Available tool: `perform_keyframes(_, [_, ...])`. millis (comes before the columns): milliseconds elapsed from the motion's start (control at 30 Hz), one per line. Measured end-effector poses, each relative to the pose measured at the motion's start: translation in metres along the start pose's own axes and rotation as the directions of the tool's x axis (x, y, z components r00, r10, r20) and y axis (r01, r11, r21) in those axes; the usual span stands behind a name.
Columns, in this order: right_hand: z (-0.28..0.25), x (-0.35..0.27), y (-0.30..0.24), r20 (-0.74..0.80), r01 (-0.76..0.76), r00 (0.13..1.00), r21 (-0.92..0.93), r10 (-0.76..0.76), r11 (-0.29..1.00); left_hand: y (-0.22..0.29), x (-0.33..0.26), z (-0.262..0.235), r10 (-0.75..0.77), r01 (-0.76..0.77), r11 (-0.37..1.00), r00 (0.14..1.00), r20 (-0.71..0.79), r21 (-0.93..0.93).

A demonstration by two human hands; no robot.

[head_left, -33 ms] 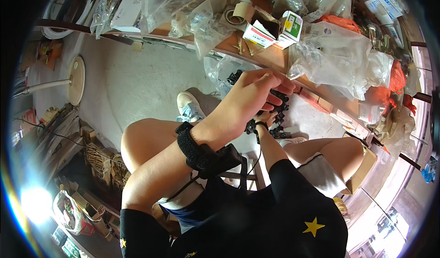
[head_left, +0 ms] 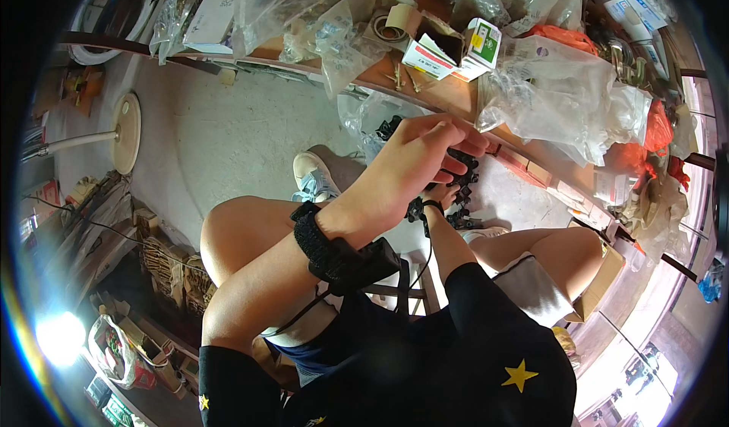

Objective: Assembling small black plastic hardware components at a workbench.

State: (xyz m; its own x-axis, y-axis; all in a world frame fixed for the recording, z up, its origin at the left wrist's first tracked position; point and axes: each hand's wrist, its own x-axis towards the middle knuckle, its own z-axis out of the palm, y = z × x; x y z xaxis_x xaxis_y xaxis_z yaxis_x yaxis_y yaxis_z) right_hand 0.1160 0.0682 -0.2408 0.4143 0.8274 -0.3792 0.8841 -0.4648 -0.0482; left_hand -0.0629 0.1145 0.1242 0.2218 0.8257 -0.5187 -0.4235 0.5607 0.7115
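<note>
My left hand (head_left: 414,161) reaches over the middle with its fingers bent round a string of small black knobbly parts (head_left: 472,170). Its fingertips are partly hidden, and more black pieces show beyond the knuckles. Below and partly behind it, my right hand (head_left: 443,194) is closed on the same black parts, its fingers mostly covered by the left. A black strap with a small box (head_left: 345,260) is round my left wrist. Clear plastic bagging (head_left: 363,119) hangs beside the black parts, under the bench edge.
The wooden bench (head_left: 380,78) ahead carries an opened white carton (head_left: 444,51), a tape roll (head_left: 401,21), screws and many plastic bags (head_left: 550,85). A round pedestal base (head_left: 127,133) lies to the left. An open cardboard box (head_left: 600,283) stands by my right knee.
</note>
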Motion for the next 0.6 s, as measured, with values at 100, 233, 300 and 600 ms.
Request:
perform_keyframes(100, [0.006, -0.002, -0.005, -0.002, -0.033, 0.999, -0.013, 0.033, 0.999, -0.002, 0.000, -0.003, -0.002, 0.002, 1.000, 1.000, -0.008, 0.010])
perform_keyframes(233, [0.035, 0.019, 0.024, -0.073, -0.042, 0.995, 0.245, 0.062, 0.969, -0.002, 0.003, 0.001, -0.009, 0.009, 1.000, 1.000, 0.009, 0.002])
perform_keyframes(300, [0.043, 0.030, 0.037, -0.100, 0.004, 0.995, 0.290, 0.027, 0.957, 0.000, 0.005, 0.004, -0.014, 0.014, 1.000, 0.999, 0.029, 0.009])
perform_keyframes(600, [0.002, -0.004, -0.002, 0.060, -0.039, 0.998, 0.169, 0.030, 0.985, -0.004, 0.001, 0.000, -0.026, 0.025, 0.999, 1.000, 0.011, 0.032])
